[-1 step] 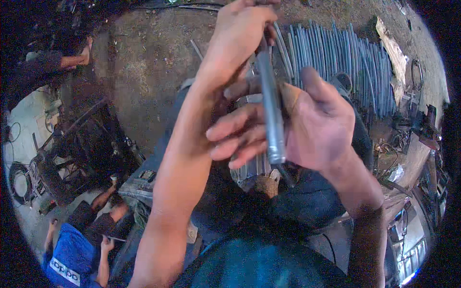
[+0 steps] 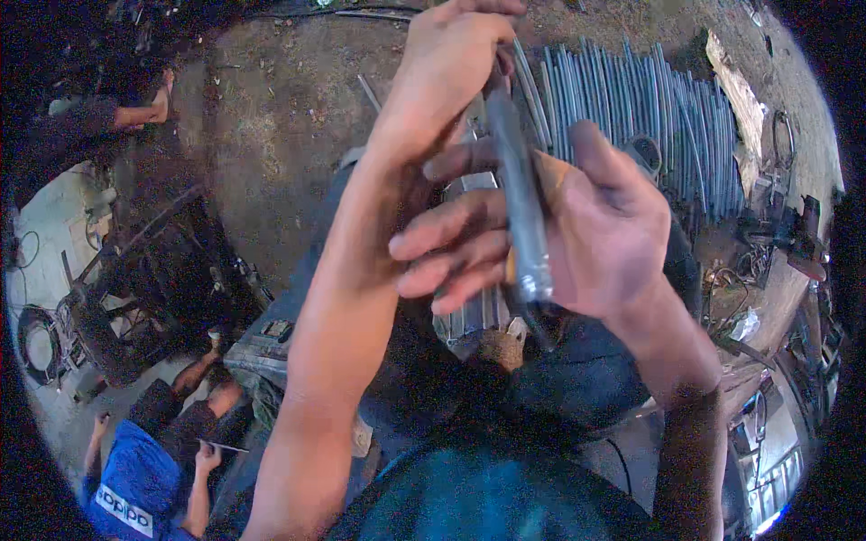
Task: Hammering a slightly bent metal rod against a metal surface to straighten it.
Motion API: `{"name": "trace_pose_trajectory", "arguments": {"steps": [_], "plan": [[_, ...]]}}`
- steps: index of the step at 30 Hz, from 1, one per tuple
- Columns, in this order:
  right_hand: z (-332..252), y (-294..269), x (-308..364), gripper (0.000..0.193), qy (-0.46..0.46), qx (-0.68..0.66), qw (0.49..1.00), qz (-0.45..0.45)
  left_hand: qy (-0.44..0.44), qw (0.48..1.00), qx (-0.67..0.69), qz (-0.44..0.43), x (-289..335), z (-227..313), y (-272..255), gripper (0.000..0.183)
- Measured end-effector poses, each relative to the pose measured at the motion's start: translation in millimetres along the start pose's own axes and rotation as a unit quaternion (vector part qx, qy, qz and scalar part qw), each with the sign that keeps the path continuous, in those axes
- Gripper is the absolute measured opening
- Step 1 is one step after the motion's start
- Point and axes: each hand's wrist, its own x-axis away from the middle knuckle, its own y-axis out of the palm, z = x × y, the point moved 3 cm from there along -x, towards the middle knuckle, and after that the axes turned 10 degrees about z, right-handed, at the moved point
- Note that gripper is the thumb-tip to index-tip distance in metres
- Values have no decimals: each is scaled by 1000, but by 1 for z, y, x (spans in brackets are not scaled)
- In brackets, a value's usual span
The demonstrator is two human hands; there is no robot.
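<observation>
A grey metal rod (image 2: 520, 194), blurred and shiny at its near end, slants down the middle of the view. My left hand (image 2: 458, 63) is closed around its far end at the top. Palm up beneath the rod, my right hand (image 2: 603, 230) has its fingers spread to the left and its thumb raised; the rod crosses in front of the palm. Whether rod and palm touch, I cannot tell. Something orange-brown (image 2: 552, 173) shows against the right palm beside the rod. Under my hands stands a ribbed metal piece (image 2: 478, 317), partly hidden.
Many long grey rods (image 2: 622, 117) lie side by side on the dirt ground at the far right, beside a pale wooden piece (image 2: 735, 90). At the lower left sits a person in a blue shirt (image 2: 144, 464). Dark machinery (image 2: 135, 298) stands at the left.
The rod's near end has swung slightly right and a little upward. My right hand has barely shifted, and my left hand keeps its hold.
</observation>
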Motion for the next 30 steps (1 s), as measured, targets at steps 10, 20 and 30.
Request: {"name": "trace_pose_trajectory", "arguments": {"steps": [10,20,30], "plan": [[-2,-3,4,54,-79,42,996,25,102,993,-1,-57,-17,-33,37,27],[-8,-5,6,60,-113,68,991,20,6,993,110,-42,-19,-37,42,29],[-15,-11,2,43,-158,203,958,126,-256,860,439,-56,5,-14,16,22]]}}
